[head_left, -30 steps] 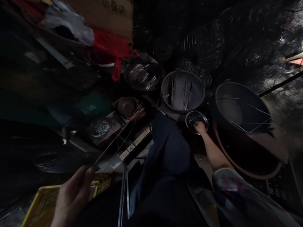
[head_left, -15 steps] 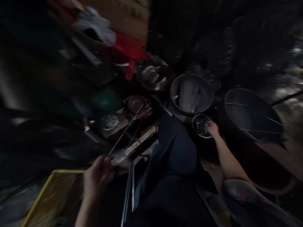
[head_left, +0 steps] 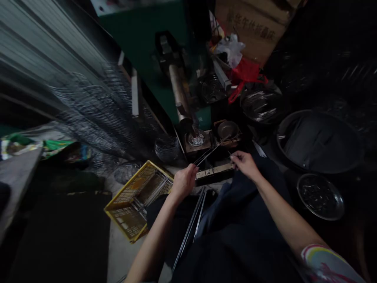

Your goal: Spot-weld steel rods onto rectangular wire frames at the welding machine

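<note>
My left hand (head_left: 184,181) is closed around thin metal wire rods (head_left: 209,152) that slant up and away to the right. A short gap separates it from my right hand (head_left: 246,165), whose thumb and fingers pinch a small, thin dark piece (head_left: 229,153) too small to name. Beyond both hands, a dish of shiny metal bits (head_left: 196,139) lies under the round arm of a green machine (head_left: 141,39). Beside that dish stands a brown bowl (head_left: 227,129). Longer metal rods (head_left: 190,226) rest against my lap, below my left hand.
At the left is a yellow plastic crate (head_left: 128,232) with wire frames inside. To the right are a metal bowl of small dark pieces (head_left: 321,196) and a large dark basin (head_left: 321,141). Coiled wire guards (head_left: 88,102) stack up at the left. A cardboard box (head_left: 253,27) stands behind.
My right hand has left the bowl of small pieces and come near my left hand, pinching something small. The left hand still holds wire. The view has swung left, bringing the green machine into sight.
</note>
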Available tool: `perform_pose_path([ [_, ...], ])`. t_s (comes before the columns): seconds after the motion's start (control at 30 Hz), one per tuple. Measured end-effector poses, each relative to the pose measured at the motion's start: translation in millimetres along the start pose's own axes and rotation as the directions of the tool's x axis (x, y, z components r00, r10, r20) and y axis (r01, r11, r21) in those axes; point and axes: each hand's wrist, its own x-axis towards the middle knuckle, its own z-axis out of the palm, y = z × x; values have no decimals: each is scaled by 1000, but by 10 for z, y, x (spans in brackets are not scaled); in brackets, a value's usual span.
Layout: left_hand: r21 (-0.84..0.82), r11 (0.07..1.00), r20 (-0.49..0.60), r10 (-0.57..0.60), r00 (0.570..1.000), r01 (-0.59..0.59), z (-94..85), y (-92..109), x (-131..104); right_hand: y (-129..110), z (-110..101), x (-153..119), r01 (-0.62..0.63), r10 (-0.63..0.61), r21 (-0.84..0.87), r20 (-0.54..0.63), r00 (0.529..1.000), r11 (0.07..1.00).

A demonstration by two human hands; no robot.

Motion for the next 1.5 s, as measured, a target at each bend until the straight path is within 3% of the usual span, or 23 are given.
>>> perform_pose_path([
  [0.07, -67, 998, -70, -11, 998, 6, -27, -63, -77, -21, 357, 26, -50, 43, 122, 56, 997, 991],
  [0.17, -150, 988, -154, -63, 986, 40, -27, -138, -204, -132, 720, 47, -123, 102, 248, 96, 990, 961],
  [0.4, -277, 960, -264, -123, 957, 47, 120, -193, -382, -367, 1101, 170, -143, 112, 365, 105, 988, 920],
  [0.73, -318, 946, -304, -167, 938, 65, 185, -255, -421, -459, 1207, 204, -90, 60, 404, 87, 994, 910],
  [1.5, -337, 941, -396, -153, 906, 12, 140, -250, -223, -593, 1272, 431, -49, 13, 458, 81, 997, 888],
])
